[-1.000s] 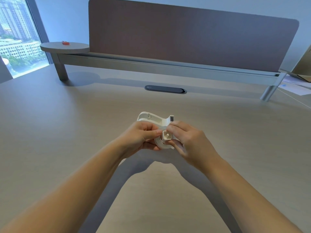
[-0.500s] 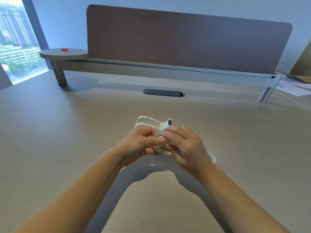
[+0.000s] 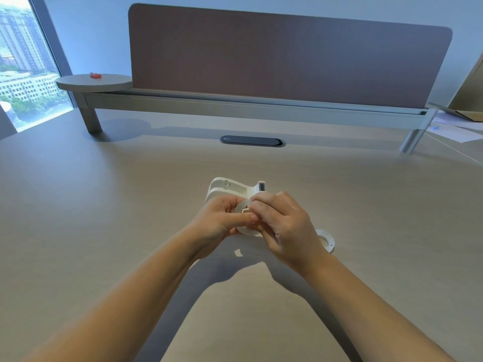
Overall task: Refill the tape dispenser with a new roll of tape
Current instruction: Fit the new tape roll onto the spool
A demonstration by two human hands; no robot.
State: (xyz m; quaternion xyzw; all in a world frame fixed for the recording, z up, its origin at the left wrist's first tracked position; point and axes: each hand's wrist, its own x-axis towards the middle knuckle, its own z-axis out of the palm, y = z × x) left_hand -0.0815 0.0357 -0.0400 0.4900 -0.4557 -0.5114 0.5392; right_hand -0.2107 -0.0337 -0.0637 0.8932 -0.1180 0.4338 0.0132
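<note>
A white tape dispenser (image 3: 230,188) stands on the desk just beyond my hands, its well showing no roll and its cutter at the right end. My left hand (image 3: 222,218) and my right hand (image 3: 283,226) meet in front of it, both pinching a white tape roll (image 3: 244,207) with a small square hub piece at its centre. My fingers hide most of that roll. A second white ring (image 3: 325,240) lies flat on the desk, partly hidden behind my right wrist.
A dark oval cable grommet (image 3: 252,141) sits in the desk beyond the dispenser. A raised shelf rail (image 3: 235,107) with a brown divider panel (image 3: 287,53) runs across the back. Papers (image 3: 454,126) lie at the far right; a small red item (image 3: 95,75) rests on the round shelf end.
My hands have closed more tightly around the roll and hub. The white ring on the desk has come into view behind my right wrist.
</note>
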